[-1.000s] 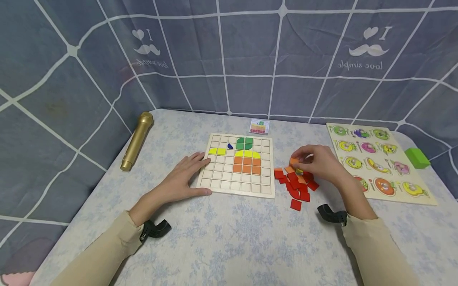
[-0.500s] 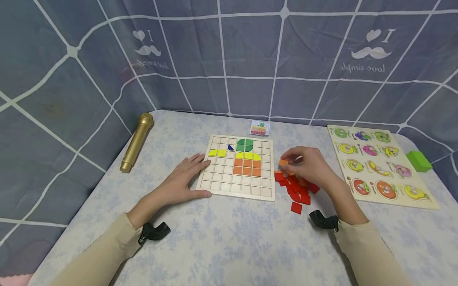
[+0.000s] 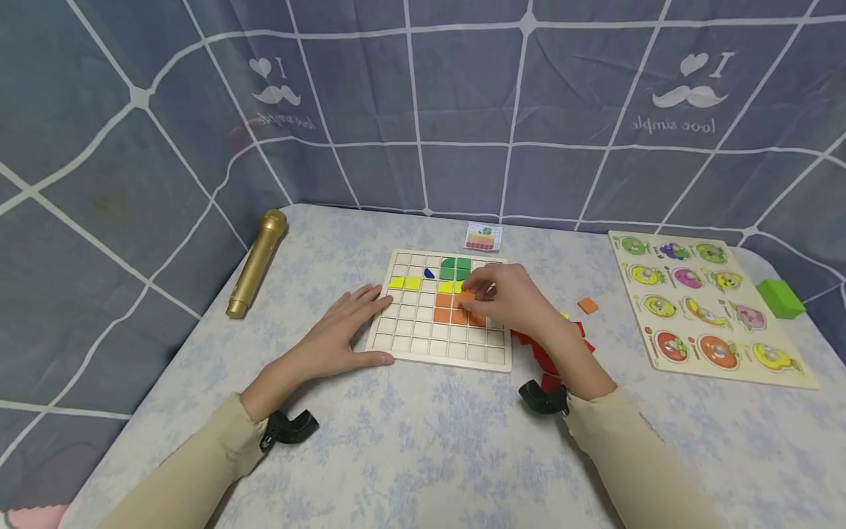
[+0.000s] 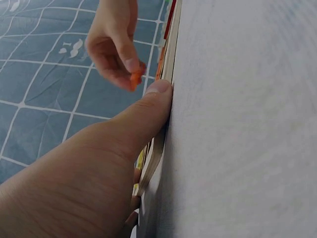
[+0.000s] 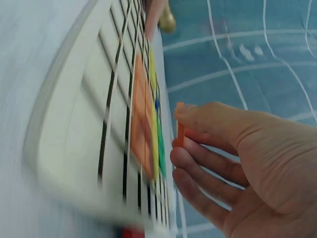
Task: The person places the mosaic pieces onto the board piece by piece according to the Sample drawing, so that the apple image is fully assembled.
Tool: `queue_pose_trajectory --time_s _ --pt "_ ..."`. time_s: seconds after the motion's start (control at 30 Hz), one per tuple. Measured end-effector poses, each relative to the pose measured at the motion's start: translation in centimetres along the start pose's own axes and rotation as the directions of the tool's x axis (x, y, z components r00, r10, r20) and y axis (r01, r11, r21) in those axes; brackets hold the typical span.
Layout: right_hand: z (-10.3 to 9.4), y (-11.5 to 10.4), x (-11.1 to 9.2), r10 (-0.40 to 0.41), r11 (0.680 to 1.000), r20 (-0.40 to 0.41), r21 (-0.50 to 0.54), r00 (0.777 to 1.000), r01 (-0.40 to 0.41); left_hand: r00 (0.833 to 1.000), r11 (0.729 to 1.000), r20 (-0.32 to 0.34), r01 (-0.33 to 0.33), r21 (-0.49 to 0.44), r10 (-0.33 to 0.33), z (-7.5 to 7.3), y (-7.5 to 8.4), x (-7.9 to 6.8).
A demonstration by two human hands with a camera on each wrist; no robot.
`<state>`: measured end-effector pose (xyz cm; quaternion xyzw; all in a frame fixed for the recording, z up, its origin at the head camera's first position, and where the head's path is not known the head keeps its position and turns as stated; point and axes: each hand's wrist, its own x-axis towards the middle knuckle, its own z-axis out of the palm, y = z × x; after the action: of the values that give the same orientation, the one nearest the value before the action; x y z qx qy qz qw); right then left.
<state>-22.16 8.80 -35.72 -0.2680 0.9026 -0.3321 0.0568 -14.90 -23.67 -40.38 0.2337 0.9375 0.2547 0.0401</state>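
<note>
Red tiles [image 3: 543, 360] lie beside the grid board's [image 3: 402, 330] right edge; the left hand [image 3: 335, 330], fingers extended, touches its left edge. The right hand [image 3: 514, 295] pinches an orange tile [image 5: 180, 135] — above the board — and beyond lies a picture card [image 3: 484, 236].

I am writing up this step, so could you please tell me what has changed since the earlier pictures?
The right hand has moved left from the loose pieces to over the grid board, carrying an orange tile. The left hand and board stayed put.
</note>
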Motion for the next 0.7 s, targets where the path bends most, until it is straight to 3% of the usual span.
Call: queue_pose_trajectory --time_s 0.3,0.7 --pt "3.4 -2.9 2.5 -0.017 1.0 -0.034 -0.002 0.999 0.017 1.0 1.0 -0.004 -0.009 -0.002 0.009 0.0 0.1 0.1" --pt "5.7 -2.2 2.9 -0.047 0.998 -0.117 0.033 0.992 0.051 1.0 1.0 0.009 0.004 0.014 -0.004 -0.1 0.1 0.2"
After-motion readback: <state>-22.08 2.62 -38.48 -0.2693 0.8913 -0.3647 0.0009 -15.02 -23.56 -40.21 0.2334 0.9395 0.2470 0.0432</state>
